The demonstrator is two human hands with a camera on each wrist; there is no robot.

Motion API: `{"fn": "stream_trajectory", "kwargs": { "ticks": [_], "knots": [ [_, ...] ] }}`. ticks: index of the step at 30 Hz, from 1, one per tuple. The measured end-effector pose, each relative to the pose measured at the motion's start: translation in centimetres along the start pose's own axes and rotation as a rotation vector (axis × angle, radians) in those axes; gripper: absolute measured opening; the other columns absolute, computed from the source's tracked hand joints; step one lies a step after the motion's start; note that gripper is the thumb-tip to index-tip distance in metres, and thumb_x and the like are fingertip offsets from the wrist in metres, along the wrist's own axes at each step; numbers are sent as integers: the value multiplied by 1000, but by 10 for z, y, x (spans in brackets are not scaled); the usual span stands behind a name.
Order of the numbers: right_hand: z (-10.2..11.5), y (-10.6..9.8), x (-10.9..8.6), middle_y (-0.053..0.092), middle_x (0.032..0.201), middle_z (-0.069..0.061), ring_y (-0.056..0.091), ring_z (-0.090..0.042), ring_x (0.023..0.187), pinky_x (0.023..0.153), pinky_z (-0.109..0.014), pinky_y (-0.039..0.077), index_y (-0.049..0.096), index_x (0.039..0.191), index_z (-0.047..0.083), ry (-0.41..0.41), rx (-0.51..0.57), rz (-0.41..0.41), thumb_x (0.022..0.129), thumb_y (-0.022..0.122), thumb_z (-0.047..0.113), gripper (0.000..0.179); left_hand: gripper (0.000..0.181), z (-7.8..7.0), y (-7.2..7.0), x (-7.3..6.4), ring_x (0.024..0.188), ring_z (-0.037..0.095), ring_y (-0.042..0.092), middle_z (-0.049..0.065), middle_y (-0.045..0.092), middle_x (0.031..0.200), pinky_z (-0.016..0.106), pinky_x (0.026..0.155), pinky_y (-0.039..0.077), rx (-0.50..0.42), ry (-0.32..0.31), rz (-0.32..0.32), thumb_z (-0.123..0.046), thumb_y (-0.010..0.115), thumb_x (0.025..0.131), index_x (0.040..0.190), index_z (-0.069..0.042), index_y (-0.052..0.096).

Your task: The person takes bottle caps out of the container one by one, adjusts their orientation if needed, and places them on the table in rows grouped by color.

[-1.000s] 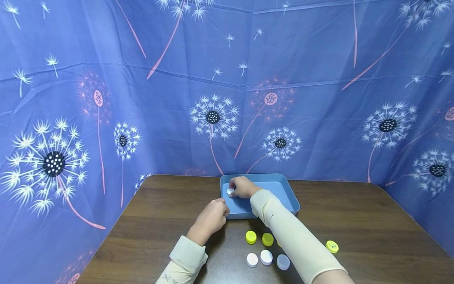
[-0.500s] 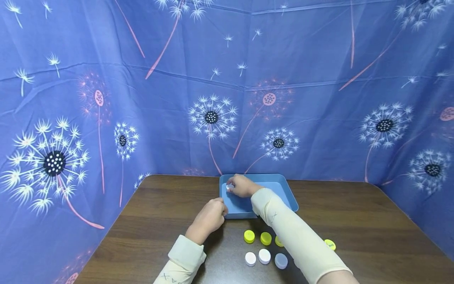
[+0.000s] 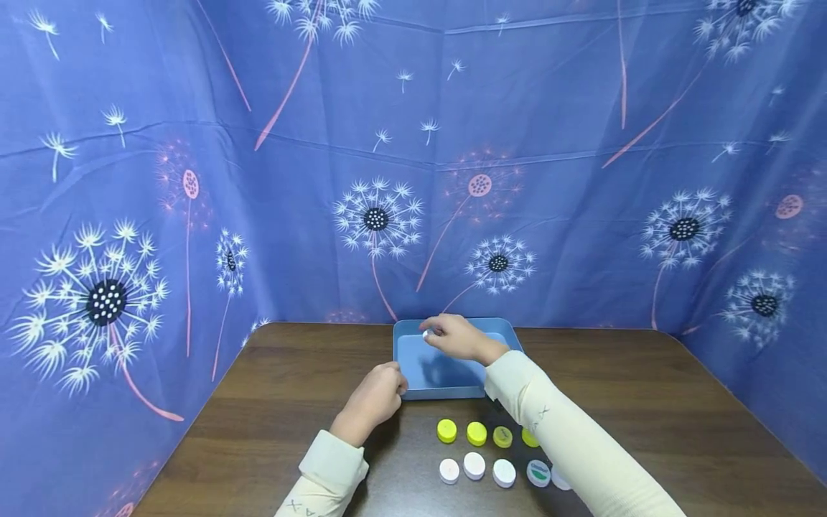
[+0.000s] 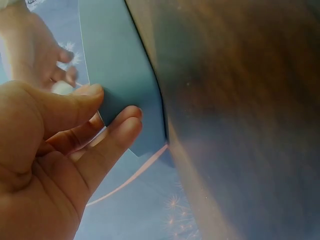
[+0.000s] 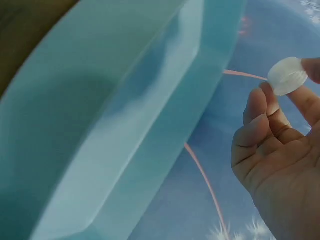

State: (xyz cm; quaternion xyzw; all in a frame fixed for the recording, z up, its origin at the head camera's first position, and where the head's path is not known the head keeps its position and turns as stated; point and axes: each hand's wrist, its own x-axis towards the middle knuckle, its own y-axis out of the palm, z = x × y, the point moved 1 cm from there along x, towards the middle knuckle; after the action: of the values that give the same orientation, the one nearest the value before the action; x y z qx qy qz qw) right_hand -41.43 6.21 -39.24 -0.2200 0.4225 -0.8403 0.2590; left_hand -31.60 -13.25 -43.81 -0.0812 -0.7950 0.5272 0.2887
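Observation:
A blue rectangular tray (image 3: 446,393) stands toward the back of the brown table. My left hand (image 3: 376,395) pinches its wall at the front left corner, thumb on one side and fingers on the other in the left wrist view. Over the tray's left part, my right hand (image 3: 460,339) holds a white bottle cap (image 5: 287,76) between thumb and fingertips. In the right wrist view the cap is raised above the tray rim, turned partly on edge. The tray floor that shows has no cap on it; part is hidden under my right hand.
In front of the tray lie a row of yellow caps (image 3: 477,434) and, nearer, a row of white caps (image 3: 474,465). One white cap (image 3: 538,472) bears a green mark. My right sleeve (image 3: 581,431) covers the rows' right end. A blue dandelion-print cloth (image 3: 297,215) hangs behind.
My right hand has lifted the white cap up from low in the tray and shifted slightly right. More caps show beside the forearm. My left hand keeps its hold on the tray corner.

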Motion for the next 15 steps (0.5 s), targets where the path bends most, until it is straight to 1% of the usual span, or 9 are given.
{"fn": "stream_trajectory", "kwargs": {
  "ticks": [2, 4, 7, 9, 11, 15],
  "knots": [
    [-1, -6, -15, 49, 74, 3, 40, -12, 60, 62, -31, 39, 67, 123, 13, -16, 1, -20, 101, 52, 22, 28, 27, -1, 2, 0, 66, 8, 40, -5, 45, 71, 21, 59, 40, -2, -8, 2, 17, 57, 75, 67, -6, 69],
    [-2, -13, -33, 55, 85, 4, 46, -13, 69, 66, -33, 42, 67, 122, 15, -23, 9, -51, 101, 53, 23, 26, 26, -1, 3, 0, 67, 8, 42, -5, 47, 72, 22, 60, 42, -6, -18, 10, 17, 57, 76, 70, -5, 70],
    [-5, -23, -62, 61, 91, 6, 53, -14, 77, 70, -35, 47, 68, 119, 16, -31, 38, -100, 100, 57, 23, 23, 26, -3, 5, 0, 70, 10, 48, -4, 51, 74, 24, 64, 47, -10, -24, 25, 17, 57, 78, 73, -4, 72],
    [-8, -29, -83, 63, 92, 8, 56, -13, 81, 71, -33, 48, 68, 115, 17, -23, 49, -135, 98, 61, 24, 19, 26, -3, 5, -1, 74, 12, 54, -3, 54, 76, 25, 67, 50, -17, -26, 36, 16, 58, 80, 76, -4, 74],
    [-12, -33, -102, 63, 89, 9, 57, -12, 81, 70, -31, 49, 68, 110, 18, -8, 58, -167, 96, 65, 25, 16, 24, -4, 5, -1, 77, 14, 58, -3, 56, 78, 27, 70, 53, -19, -26, 36, 15, 59, 81, 79, -3, 75],
    [-18, -42, -140, 63, 84, 9, 57, -10, 76, 65, -28, 48, 68, 102, 21, 34, 77, -206, 92, 71, 26, 12, 21, -3, 3, -2, 79, 16, 61, -1, 58, 79, 30, 72, 54, -17, -27, 19, 14, 62, 82, 79, -2, 75]
  ]
}}
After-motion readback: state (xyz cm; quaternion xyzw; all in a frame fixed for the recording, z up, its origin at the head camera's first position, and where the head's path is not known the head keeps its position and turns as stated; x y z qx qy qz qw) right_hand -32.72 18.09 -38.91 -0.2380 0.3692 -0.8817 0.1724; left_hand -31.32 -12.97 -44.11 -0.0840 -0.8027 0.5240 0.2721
